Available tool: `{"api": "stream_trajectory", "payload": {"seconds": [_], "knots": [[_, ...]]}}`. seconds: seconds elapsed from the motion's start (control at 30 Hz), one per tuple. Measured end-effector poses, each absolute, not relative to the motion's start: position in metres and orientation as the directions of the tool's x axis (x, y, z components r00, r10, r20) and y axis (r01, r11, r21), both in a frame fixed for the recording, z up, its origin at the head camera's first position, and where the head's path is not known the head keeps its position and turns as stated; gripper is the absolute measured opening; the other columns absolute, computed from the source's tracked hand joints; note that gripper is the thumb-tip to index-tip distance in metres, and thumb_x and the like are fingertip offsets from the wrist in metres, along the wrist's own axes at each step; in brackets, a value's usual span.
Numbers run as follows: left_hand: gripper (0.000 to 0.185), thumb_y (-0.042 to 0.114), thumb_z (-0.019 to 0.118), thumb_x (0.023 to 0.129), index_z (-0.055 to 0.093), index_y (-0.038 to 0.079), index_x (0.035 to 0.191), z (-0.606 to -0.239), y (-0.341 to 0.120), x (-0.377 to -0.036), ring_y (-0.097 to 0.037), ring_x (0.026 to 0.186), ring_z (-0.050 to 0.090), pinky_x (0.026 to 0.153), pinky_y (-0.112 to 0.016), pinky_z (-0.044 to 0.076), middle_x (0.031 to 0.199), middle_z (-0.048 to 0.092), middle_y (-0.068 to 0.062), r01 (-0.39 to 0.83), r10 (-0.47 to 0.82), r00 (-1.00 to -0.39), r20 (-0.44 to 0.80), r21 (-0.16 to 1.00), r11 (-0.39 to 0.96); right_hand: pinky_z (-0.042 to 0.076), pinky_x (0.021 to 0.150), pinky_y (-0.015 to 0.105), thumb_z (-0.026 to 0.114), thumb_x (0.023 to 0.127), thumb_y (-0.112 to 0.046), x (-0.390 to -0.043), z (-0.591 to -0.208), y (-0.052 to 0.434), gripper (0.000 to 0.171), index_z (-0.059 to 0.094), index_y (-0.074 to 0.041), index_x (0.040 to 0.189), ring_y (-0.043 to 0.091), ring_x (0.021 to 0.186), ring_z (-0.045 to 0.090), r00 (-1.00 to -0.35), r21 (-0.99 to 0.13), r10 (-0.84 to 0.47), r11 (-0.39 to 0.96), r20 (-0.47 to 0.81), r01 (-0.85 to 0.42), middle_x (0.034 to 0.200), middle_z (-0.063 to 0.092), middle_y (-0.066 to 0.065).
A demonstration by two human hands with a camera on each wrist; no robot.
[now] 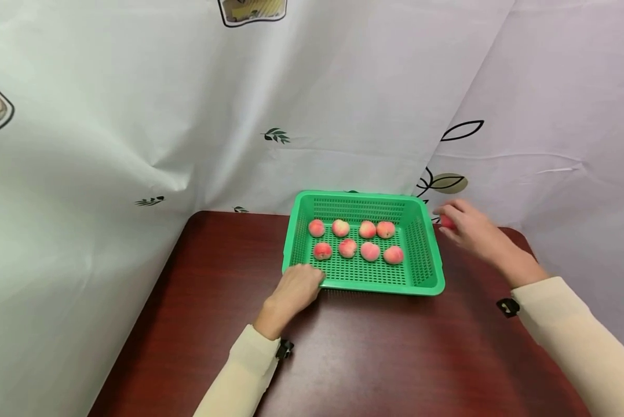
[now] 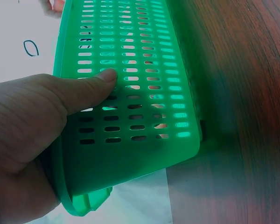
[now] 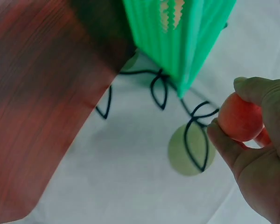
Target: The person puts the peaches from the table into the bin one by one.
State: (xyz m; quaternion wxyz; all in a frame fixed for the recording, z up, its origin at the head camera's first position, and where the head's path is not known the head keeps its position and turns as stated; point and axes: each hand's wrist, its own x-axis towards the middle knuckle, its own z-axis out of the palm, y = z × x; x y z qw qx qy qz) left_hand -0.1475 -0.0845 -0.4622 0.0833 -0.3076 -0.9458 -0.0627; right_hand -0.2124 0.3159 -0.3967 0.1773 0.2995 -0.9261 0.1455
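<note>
A green plastic basket (image 1: 379, 288) with slotted walls stands toward the back of the dark red table. Inside it, several pink-and-yellow peaches (image 1: 370, 251) lie in two rows on the slotted floor. My left hand (image 1: 297, 285) grips the basket's near rim at its left corner; in the left wrist view the thumb (image 2: 91, 91) lies flat along the outside of the slotted wall. Just beyond the basket's right side, my right hand (image 1: 468, 229) holds a red peach (image 3: 241, 117) pinched between thumb and fingers, raised in front of the white cloth.
White cloth (image 1: 228, 104) with leaf prints hangs behind the table and along its sides. The wood-grain table top (image 1: 395, 353) stretches in front of the basket toward me. A small black device (image 1: 507, 307) is strapped at the right sleeve cuff, another (image 1: 284, 349) at the left.
</note>
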Motion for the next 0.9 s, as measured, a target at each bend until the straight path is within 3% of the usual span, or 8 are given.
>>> {"api": "stream_trajectory", "payload": {"seconds": [0.23,0.33,0.5,0.73,0.9], "knots": [[0.047,-0.003,0.068,0.082,0.038,0.02,0.055,-0.463,-0.085,-0.147,-0.011,0.047,0.039,0.045,-0.027,0.022,0.05,0.038,0.003,0.599,0.574,-0.789,0.219,0.069,0.797,0.055,0.082,0.052,0.081,0.077,0.01,-0.208,-0.393,0.294,0.039,0.068,0.002,0.113,0.037,0.107,0.063,-0.681,-0.13,-0.595,0.705,0.427,-0.697,0.117,0.064,0.019],[0.047,-0.002,0.069,0.082,0.038,0.021,0.055,-0.463,-0.085,-0.148,-0.012,0.047,0.041,0.045,-0.028,0.023,0.05,0.04,0.003,0.599,0.574,-0.789,0.218,0.071,0.797,0.056,0.076,0.045,0.082,0.078,0.008,-0.205,-0.393,0.287,0.038,0.069,-0.001,0.112,0.029,0.098,0.063,-0.669,-0.127,-0.626,0.685,0.4,-0.717,0.114,0.064,0.014],[0.047,-0.002,0.069,0.082,0.038,0.02,0.055,-0.464,-0.085,-0.148,-0.011,0.047,0.041,0.045,-0.028,0.024,0.05,0.039,0.003,0.601,0.577,-0.79,0.209,0.076,0.796,0.053,0.071,0.037,0.083,0.079,0.007,-0.2,-0.397,0.276,0.038,0.067,-0.003,0.112,0.019,0.088,0.059,-0.668,-0.133,-0.667,0.668,0.33,-0.732,0.112,0.064,0.009],[0.047,-0.003,0.069,0.082,0.038,0.02,0.055,-0.464,-0.086,-0.148,-0.011,0.048,0.04,0.045,-0.028,0.025,0.05,0.039,0.003,0.592,0.568,-0.796,0.208,0.077,0.802,0.056,0.077,0.04,0.082,0.081,0.005,-0.197,-0.401,0.263,0.035,0.067,-0.002,0.112,0.024,0.097,0.063,-0.684,-0.159,-0.686,0.668,0.246,-0.727,0.114,0.065,0.012],[0.045,-0.003,0.069,0.081,0.039,0.02,0.055,-0.464,-0.086,-0.148,-0.013,0.047,0.043,0.043,-0.03,0.027,0.05,0.041,0.003,0.597,0.569,-0.79,0.228,0.082,0.798,0.055,0.077,0.039,0.085,0.081,-0.003,-0.194,-0.402,0.256,0.038,0.068,-0.005,0.114,0.022,0.094,0.06,-0.708,-0.179,-0.693,0.686,0.134,-0.706,0.111,0.064,0.01]]}}
